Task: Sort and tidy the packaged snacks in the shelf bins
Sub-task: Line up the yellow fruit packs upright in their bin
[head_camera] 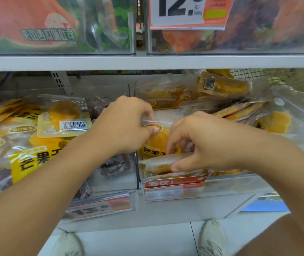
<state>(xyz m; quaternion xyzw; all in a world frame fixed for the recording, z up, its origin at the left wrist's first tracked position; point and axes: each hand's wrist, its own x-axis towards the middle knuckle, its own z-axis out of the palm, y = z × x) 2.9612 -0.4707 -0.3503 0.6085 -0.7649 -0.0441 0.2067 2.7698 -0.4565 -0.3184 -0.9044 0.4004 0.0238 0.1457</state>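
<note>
In the right-hand bin [221,183], left hand [123,124] and right hand [203,141] each pinch mango packets [156,141] in their grip.

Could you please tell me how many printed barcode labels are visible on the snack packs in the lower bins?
2. One barcode label is on a mango pack in the left bin; the other barcode label is on a pack atop the right bin's pile. Others may be hidden.

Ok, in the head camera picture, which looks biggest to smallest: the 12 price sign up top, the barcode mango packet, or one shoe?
1. 12 price sign, though cut off at the top edge.
2. Barcode mango packet.
3. Right shoe, partly cut off, so unsure against the packet.
</note>
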